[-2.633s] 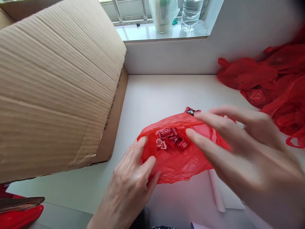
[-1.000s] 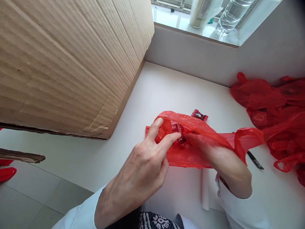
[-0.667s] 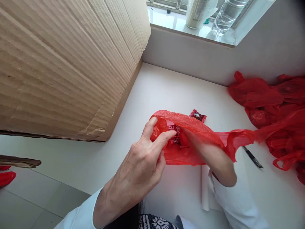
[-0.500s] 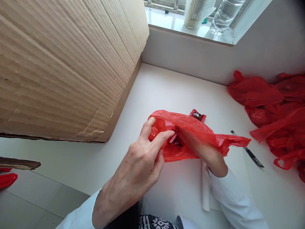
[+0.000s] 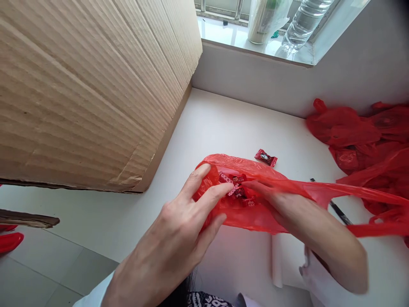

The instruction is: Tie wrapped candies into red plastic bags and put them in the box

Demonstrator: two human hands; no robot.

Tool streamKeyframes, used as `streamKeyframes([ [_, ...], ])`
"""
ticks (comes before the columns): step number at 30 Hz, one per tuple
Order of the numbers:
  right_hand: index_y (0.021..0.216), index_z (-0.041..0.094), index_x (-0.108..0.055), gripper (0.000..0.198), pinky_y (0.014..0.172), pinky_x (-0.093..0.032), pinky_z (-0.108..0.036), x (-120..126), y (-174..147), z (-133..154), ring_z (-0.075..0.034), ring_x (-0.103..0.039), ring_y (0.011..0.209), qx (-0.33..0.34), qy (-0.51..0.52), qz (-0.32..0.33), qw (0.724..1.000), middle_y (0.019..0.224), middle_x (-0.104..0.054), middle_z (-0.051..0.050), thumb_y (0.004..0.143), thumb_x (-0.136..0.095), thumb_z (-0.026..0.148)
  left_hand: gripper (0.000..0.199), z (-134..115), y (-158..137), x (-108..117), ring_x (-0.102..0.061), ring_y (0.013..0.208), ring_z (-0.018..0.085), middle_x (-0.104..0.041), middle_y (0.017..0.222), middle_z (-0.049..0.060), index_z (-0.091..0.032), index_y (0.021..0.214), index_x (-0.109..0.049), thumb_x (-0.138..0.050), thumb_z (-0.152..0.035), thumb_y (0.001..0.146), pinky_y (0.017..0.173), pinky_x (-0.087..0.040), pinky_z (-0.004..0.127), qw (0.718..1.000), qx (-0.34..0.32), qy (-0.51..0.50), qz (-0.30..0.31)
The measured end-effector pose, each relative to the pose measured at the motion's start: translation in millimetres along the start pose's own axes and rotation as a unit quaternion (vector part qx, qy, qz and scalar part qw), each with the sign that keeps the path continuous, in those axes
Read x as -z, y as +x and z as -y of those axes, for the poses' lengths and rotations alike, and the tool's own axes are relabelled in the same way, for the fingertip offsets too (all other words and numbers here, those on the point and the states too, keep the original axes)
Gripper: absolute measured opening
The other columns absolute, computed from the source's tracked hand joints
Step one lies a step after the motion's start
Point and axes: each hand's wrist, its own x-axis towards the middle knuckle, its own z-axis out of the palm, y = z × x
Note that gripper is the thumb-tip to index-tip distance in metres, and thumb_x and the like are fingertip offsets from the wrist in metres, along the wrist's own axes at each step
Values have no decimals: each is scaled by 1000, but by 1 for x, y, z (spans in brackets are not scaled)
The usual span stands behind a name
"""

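Note:
My left hand (image 5: 182, 217) has its fingers closed on the near left edge of a red plastic bag (image 5: 246, 221). Thumb and fingers keep the mouth of the bag apart. Inside lie several small red wrapped candies (image 5: 241, 194), some with a pink dotted pattern. My right hand (image 5: 271, 194) reaches into the bag from the right, fingers stretched toward the candies, somewhat smeared and partly behind the red film. Nothing shows in those fingers. The bag's handles trail to the right around my right forearm. One wrapped candy (image 5: 266, 157) lies on the white table behind the bag.
A large cardboard box (image 5: 96, 94) stands at the left. Red plastic bags (image 5: 348, 132) are heaped at the right by the wall. A dark, slim cutter knife (image 5: 340, 212) lies partly under the bag handles. On the windowsill stands a clear bottle (image 5: 303, 25).
My right hand has drawn back to the right, with its forearm now farther out of the bag. The handles are stretched rightward and more candies show inside. My left hand still grips the edge.

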Motion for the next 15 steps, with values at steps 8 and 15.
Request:
streamKeyframes([
  [8,115,32,-62,33,40,-42,-25,22,-21,0,-18,-64,56,-91,89,52,991,83,-70,0,85,-52,21,37,-1,-9,22,-54,123,1,-49,141,-10,-31,123,-59,-48,-9,95,102,-36,3,999,-39,-9,8],
  [15,75,25,-67,19,42,-33,-27,14,-10,-1,-16,-54,47,-78,106,56,990,60,-60,-1,86,-51,23,40,-4,-11,24,-60,119,12,-44,149,-5,-28,128,-56,-48,-10,94,106,-45,19,997,-28,2,-70],
])
